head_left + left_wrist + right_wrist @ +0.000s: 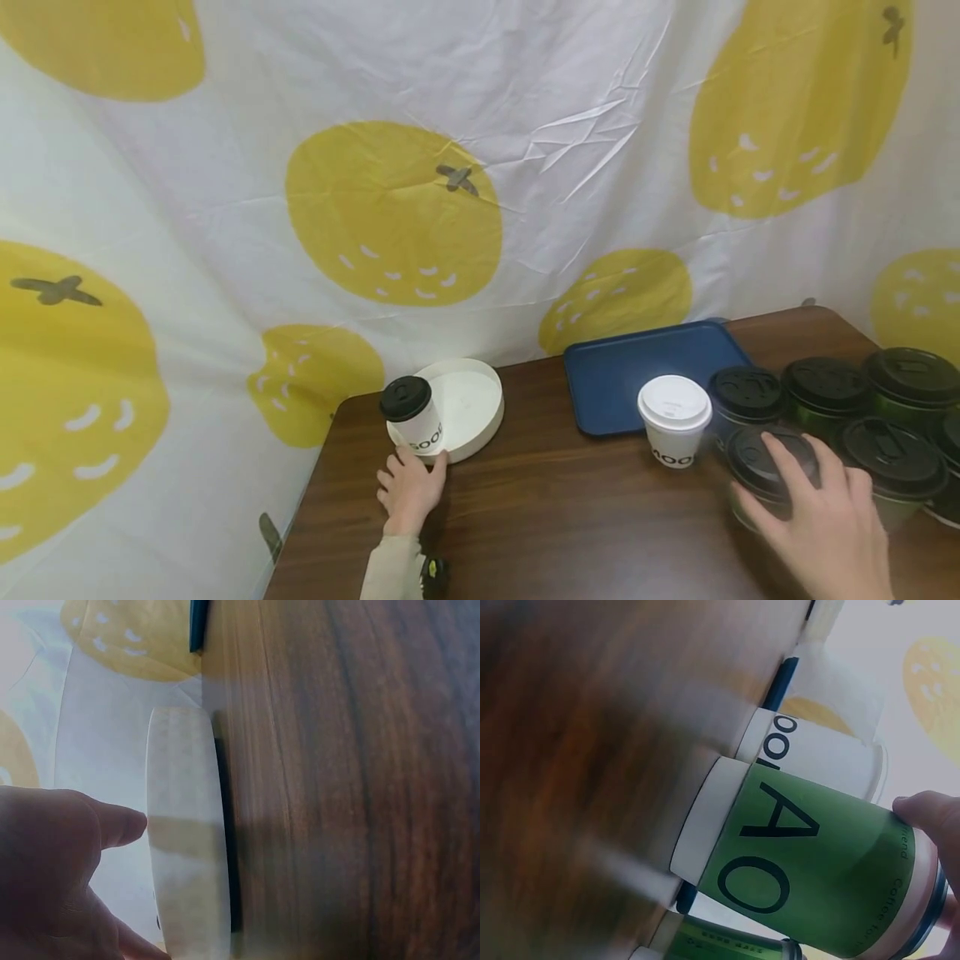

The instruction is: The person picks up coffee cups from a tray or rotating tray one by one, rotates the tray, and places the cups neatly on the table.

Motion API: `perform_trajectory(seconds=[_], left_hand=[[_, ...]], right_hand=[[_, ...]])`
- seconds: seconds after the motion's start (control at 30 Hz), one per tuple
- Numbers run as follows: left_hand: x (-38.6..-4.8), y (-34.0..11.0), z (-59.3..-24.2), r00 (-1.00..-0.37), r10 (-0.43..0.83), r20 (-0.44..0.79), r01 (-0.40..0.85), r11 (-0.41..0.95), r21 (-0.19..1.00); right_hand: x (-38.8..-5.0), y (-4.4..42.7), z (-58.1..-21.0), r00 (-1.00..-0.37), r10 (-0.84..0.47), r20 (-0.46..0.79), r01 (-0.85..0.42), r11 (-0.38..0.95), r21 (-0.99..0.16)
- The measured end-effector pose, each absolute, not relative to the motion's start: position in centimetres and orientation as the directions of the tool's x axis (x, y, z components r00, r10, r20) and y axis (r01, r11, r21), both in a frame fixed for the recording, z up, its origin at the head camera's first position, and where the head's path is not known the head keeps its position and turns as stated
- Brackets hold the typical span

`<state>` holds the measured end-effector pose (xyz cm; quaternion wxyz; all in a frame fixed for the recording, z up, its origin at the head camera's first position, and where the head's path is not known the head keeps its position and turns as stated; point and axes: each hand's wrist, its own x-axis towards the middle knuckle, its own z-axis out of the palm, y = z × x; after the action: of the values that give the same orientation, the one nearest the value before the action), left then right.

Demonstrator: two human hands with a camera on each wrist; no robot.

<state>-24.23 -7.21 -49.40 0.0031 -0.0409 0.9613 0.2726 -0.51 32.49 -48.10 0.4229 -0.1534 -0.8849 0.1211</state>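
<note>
My left hand (411, 490) is beside the front rim of a round white tray (480, 429). A white paper cup (420, 427) with a black lid stands at that tray's left side, just beyond the fingers. In the left wrist view, a fingertip (135, 823) meets or nearly meets the tray's edge (187, 825). My right hand (828, 521) grips a green paper cup (810, 855) near its black lid (772, 462), thumb on one side and fingers over the other. Large dark letters mark the green cup; part of the lid is hidden by fingers.
A white-lidded paper cup (675, 421) stands by the front edge of a blue tray (622, 375). Several black-lidded cups crowd the right side, among them a near one (888, 467). A patterned cloth (525, 250) hangs behind the brown table (540, 517).
</note>
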Motion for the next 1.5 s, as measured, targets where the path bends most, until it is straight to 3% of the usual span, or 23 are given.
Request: perform_trajectory(seconds=[0.13,0.33,0.63,1.03,1.2,1.37,1.5], left_hand=[[-24.2,-7.5,-49.7,-0.996,-0.080,-0.033,-0.085,0.846,0.527],[-24.2,-8.0,-50.0,-0.995,-0.086,-0.043,-0.096,0.845,0.526],[-24.6,-9.0,-50.3,-0.994,-0.097,-0.041,-0.104,0.829,0.549],[-24.4,-8.0,-49.5,-0.998,-0.064,-0.024,-0.067,0.838,0.542],[-24.0,-8.0,-49.4,-0.998,-0.061,-0.008,-0.055,0.835,0.547],[-24.4,-8.4,-49.5,-0.998,-0.069,-0.014,-0.065,0.830,0.554],[-24.6,-8.3,-49.5,-0.997,-0.069,-0.029,-0.073,0.834,0.548]], right_hand=[[-0.9,32.6,-48.0,-0.523,0.291,0.801,0.172,0.957,-0.235],[-0.9,32.6,-47.9,-0.568,0.358,0.742,0.226,0.934,-0.277],[-0.8,32.5,-47.7,-0.593,0.366,0.718,0.192,0.930,-0.315],[-0.1,32.5,-47.6,-0.656,0.487,0.576,0.299,0.869,-0.394],[-0.4,31.5,-46.8,-0.610,0.462,0.644,0.250,0.883,-0.396],[-1.5,29.2,-46.0,-0.525,0.352,0.775,0.110,0.931,-0.349],[-2.6,26.8,-45.7,-0.522,0.298,0.799,0.008,0.939,-0.344]])
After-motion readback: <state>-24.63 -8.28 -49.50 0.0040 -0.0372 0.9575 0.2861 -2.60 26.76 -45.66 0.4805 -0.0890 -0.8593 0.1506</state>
